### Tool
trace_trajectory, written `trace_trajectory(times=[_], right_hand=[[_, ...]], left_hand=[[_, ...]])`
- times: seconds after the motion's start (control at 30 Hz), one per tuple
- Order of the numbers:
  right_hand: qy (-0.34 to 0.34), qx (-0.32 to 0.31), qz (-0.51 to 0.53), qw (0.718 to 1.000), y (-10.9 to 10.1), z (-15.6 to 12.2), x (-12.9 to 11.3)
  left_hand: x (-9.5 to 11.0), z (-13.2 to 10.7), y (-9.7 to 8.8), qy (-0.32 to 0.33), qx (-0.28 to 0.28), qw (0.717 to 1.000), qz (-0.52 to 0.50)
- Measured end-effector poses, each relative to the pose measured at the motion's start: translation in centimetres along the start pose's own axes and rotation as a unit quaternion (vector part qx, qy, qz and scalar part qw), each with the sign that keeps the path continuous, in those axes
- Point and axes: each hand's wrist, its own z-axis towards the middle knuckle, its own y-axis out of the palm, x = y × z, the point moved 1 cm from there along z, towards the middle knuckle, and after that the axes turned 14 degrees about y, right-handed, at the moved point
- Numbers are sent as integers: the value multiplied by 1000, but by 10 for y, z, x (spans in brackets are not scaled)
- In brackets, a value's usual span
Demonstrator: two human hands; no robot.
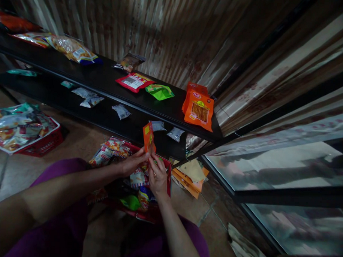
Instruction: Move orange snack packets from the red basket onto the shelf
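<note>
Both hands meet over a red basket (pixel 169 169) full of snack packets in front of my knees. My left hand (pixel 133 161) and my right hand (pixel 157 176) pinch the bottom of a small orange packet (pixel 148 137), holding it upright. A ring shows on a finger of my right hand. Just beyond, a black shelf (pixel 111 81) carries a stack of larger orange packets (pixel 198 111), a green packet (pixel 159 91) and a red packet (pixel 134 82).
A lower black shelf (pixel 104 116) holds several small silvery sachets. Another red basket (pixel 43 142) of packets sits on the floor at left. Yellow and orange packets (pixel 191 175) lie by the shelf's foot. A glass-fronted case (pixel 285 173) stands at right, a corrugated metal wall behind.
</note>
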Motion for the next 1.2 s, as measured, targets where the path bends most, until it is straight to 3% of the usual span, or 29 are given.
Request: trace_trajectory(times=[0.13,0.3,0.43,0.63,0.8,1.03,1.13,1.2], right_hand=[[-64,57,-132,988,9,-4,-7],[-81,61,-203,974,18,-9,-19],[-88,45,-201,975,20,-12,-25],[-106,-27,-146,983,18,-13,-30],[-103,-9,-125,987,11,-11,-29],[-64,-8,-135,989,10,-8,-23],[-64,-21,-122,990,14,-10,-22],[-54,-39,-105,992,17,-12,-20]], left_hand=[[4,4,-3,-40,21,998,-46],[9,8,-15,-94,49,993,-51],[13,7,-21,-126,63,988,-58],[17,6,-31,-152,76,985,-37],[19,6,-42,-178,82,980,-36],[20,7,-45,-154,112,981,-26],[20,4,-40,-146,83,985,-33],[22,0,-32,-126,26,991,-35]])
